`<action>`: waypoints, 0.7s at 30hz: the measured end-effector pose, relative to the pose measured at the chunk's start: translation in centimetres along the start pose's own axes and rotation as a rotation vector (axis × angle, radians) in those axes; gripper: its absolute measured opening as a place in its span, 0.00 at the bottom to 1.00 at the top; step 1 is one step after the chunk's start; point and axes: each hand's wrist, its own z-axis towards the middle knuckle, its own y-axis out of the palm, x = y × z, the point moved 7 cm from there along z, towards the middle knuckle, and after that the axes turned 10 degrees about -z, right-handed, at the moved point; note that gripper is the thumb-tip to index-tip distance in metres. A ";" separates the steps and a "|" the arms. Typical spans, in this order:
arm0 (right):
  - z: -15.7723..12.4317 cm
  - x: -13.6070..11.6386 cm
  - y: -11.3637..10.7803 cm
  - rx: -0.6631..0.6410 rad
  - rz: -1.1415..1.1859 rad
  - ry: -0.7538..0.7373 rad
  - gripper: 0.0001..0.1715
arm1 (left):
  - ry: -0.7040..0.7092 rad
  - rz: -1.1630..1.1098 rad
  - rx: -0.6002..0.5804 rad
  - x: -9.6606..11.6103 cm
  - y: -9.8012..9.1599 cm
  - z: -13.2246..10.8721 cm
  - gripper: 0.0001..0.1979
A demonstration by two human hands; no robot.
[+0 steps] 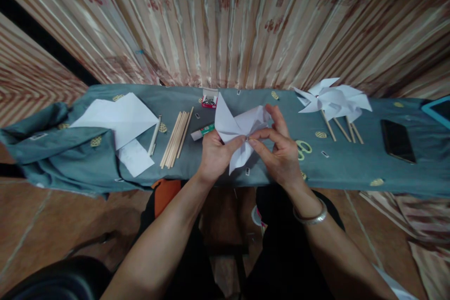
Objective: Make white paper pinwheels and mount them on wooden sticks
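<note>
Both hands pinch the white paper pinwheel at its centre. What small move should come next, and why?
Probably the left hand should hold the white paper pinwheel pinched while the right hand fetches a pin from the small red box: the folded tips look unfastened.

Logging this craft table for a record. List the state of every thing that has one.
unfinished pinwheel, partly folded, held in both hands
left hand, fingers shut on the unfinished pinwheel
right hand, fingers pinching its centre
finished pinwheels, assembled on sticks, lying flat
wooden sticks, loose, lying side by side
pin box, open
glue stick, lying on its side
phone, face up, screen dark
paper sheets, flat, overlapping
</note>
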 end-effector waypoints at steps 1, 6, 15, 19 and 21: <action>0.0 0.0 0.0 -0.001 0.002 0.000 0.06 | -0.003 -0.003 0.001 0.0 0.0 0.0 0.11; 0.0 0.0 0.1 -0.003 -0.005 0.000 0.06 | -0.005 0.013 0.018 0.1 0.1 -0.1 0.10; -0.1 0.3 0.3 -0.027 0.022 0.034 0.07 | 0.030 0.079 0.011 0.3 -0.1 -0.1 0.09; -0.2 0.7 0.5 -0.040 0.057 0.082 0.08 | 0.073 0.127 -0.014 0.4 -0.1 -0.1 0.10; -0.2 1.0 0.7 -0.053 0.080 0.108 0.09 | 0.097 0.167 -0.026 0.5 -0.1 0.0 0.11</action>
